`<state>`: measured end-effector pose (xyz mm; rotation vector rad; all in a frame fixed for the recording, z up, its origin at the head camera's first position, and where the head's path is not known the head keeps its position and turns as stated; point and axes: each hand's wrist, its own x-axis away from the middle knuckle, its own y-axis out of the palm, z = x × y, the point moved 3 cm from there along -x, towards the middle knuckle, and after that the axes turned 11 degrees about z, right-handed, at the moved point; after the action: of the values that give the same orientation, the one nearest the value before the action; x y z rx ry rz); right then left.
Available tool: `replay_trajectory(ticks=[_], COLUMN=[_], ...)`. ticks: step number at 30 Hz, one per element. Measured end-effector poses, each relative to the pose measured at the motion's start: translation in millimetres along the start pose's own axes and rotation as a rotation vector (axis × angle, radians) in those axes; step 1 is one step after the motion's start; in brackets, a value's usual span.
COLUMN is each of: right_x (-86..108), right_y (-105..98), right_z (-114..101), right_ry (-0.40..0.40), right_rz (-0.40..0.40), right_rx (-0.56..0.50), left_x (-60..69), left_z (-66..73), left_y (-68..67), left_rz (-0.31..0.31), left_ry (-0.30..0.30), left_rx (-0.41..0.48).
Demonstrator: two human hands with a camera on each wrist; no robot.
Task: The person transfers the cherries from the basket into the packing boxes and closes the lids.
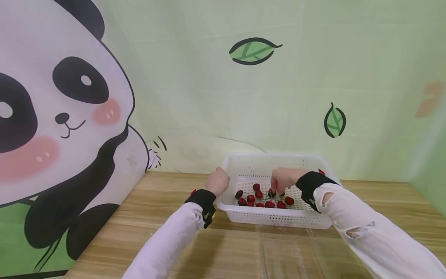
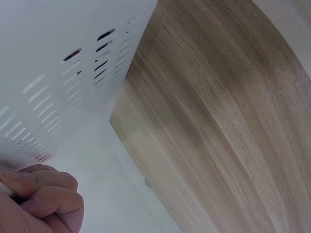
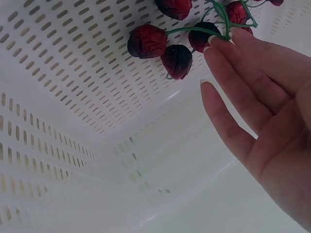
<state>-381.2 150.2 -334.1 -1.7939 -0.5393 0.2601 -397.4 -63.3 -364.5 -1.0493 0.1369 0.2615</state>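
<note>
- Basket (image 1: 244, 215): white perforated plastic, standing upright on the wood-grain tabletop (image 1: 167, 193), just in front of the printed backdrop (image 1: 195, 97).
- Cherries (image 1: 251, 199): dark red with green stems, lying inside the basket on its slotted floor, grouped toward the near left part; several touch one another.
- Left hand (image 1: 218, 181): at the basket's left side, fingers bent and gripping the rim; the left wrist view shows the knuckles against the outer wall.
- Right hand (image 1: 286, 178): inside the basket above the cherries, fingertips pointing down and pinching a green stem (image 3: 197, 29); the remaining fingers extend fairly straight, slightly apart.
- Wristbands (image 1: 315, 186): black, one on each wrist, over white sleeves (image 1: 362, 224); the right sleeve has ragged openings.
- Transparent item (image 1: 289, 252): on the tabletop in front of the basket; exact form cannot be determined.
</note>
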Motion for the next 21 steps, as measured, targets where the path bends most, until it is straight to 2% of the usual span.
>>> replay_trajectory(ticks=[14, 21], right_x=[3.2, 4.5], right_y=[3.0, 5.4], right_z=[-8.4, -8.8], right_ry=[-0.071, -0.028], right_rz=[-0.021, -0.041], right_rx=[0.045, 0.065], left_x=[-2.1, -2.3], left_z=[-1.1, -1.5], left_y=[2.0, 3.4], left_rz=[0.004, 0.005], left_ry=[-0.011, -0.003], left_rx=[0.005, -0.018])
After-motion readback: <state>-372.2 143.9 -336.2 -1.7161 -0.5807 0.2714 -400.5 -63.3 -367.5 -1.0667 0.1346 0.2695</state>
